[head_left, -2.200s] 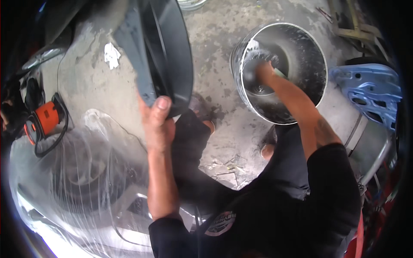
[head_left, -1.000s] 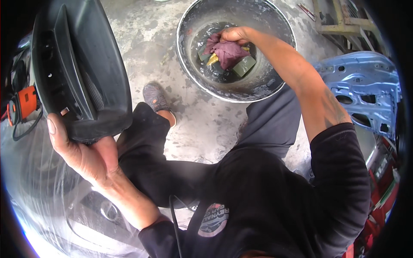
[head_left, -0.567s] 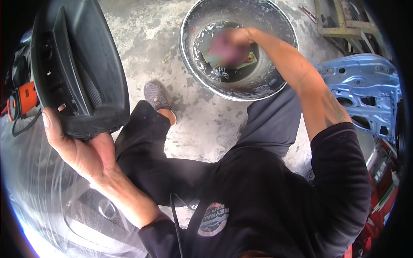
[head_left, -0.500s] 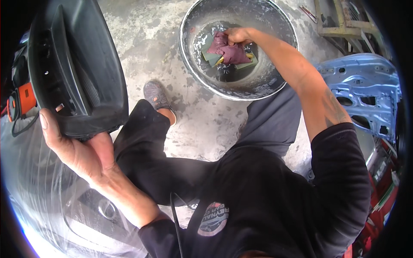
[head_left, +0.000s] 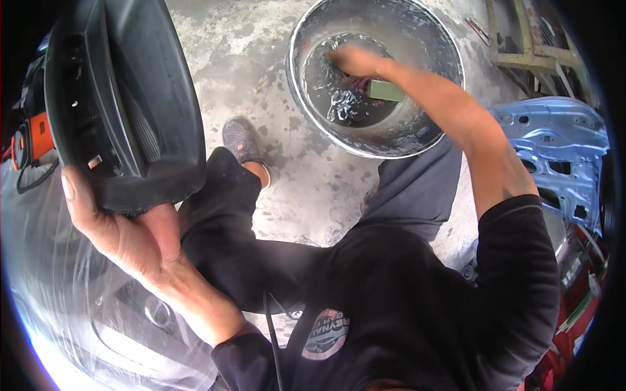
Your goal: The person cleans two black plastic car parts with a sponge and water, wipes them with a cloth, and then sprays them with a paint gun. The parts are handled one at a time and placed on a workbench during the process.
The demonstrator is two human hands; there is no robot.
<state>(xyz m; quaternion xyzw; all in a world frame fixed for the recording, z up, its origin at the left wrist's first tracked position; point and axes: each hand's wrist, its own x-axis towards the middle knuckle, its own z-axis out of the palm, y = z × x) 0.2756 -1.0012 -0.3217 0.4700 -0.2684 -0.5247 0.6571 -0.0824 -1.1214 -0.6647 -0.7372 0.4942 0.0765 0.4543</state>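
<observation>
With twelve o'clock straight ahead of the person (head_left: 417, 300), I see the black panel (head_left: 171, 98) up at ten and the bucket (head_left: 427, 52) on the floor (head_left: 228, 65) at one, well apart. The left hand (head_left: 127, 241) has hold of the panel's near end, half curled, its thumb along the edge and its palm beneath; the rest of its fingers are hidden. I'd say that one-ended hold leaves the hollow inner face uncovered, and holding it off to the side leaves the other arm room. The right hand (head_left: 357, 62) is inside the bucket, over the dark water (head_left: 339, 107), its fingers loosely bent but blurred; I can't tell whether they grip anything. A purple rag (head_left: 356, 83) peeps out below it, beside a green pad (head_left: 386, 91) at the water's four o'clock. The bucket stands close by the right leg, presumably for an easy reach. A clear plastic sheet (head_left: 49, 260) drapes at eight, perhaps as a cover; an orange tool (head_left: 40, 133) sits past nine, and a blue door (head_left: 554, 140) near three.
</observation>
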